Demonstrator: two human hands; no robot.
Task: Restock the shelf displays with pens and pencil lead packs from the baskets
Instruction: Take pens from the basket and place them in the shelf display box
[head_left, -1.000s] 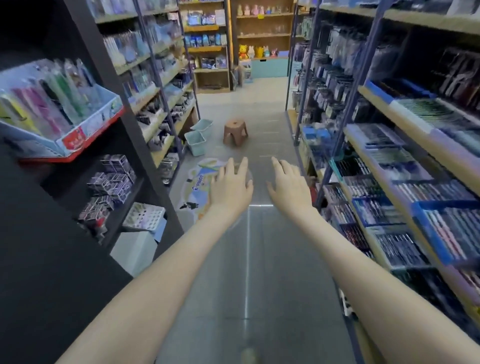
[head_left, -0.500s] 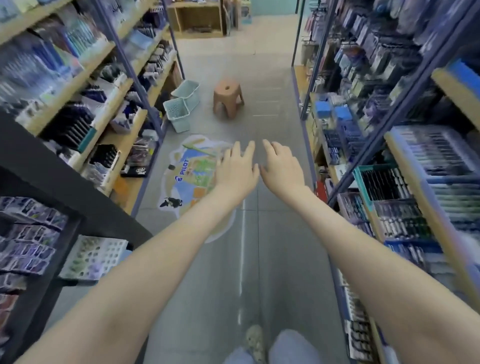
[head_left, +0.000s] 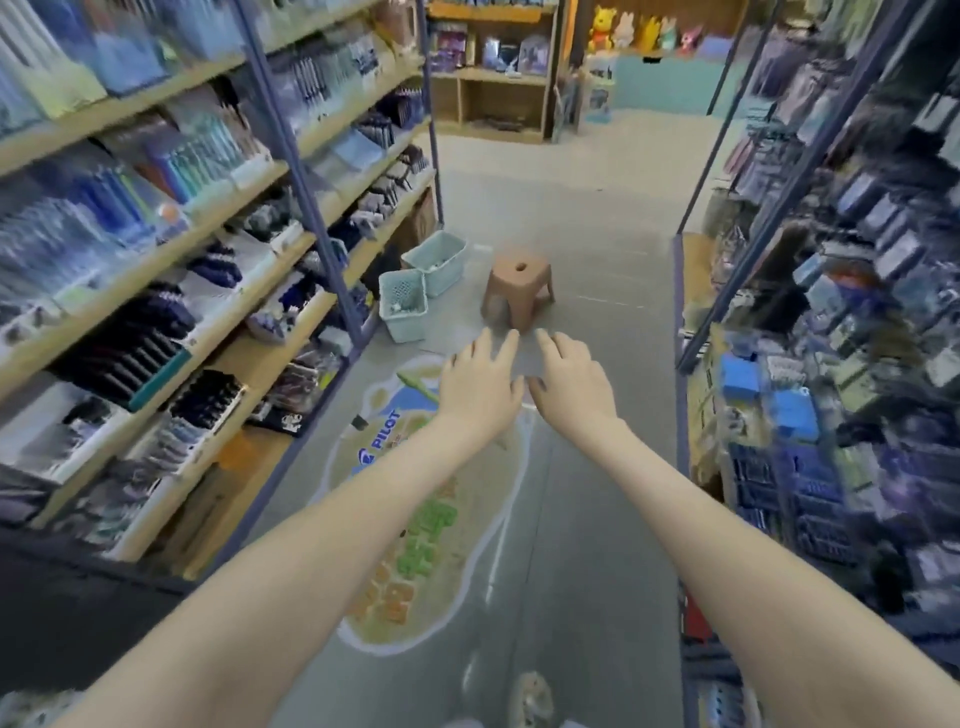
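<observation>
Beside stool (head_left: 517, 291): two baskets (head_left: 403, 326), blurred contents; left hand (head_left: 480, 387), right hand (head_left: 571, 385): grip released.

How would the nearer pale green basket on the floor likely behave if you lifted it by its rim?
The nearer basket looks like thin latticed plastic, so probably light and somewhat flexible at the rim. Few small items show inside, so little added weight. Tall for its base, it might tip if pushed.

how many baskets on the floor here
2. The near basket stands by the left shelves' foot; the far basket sits just behind it, left of the brown stool. Others may be hidden by shelving.
</observation>
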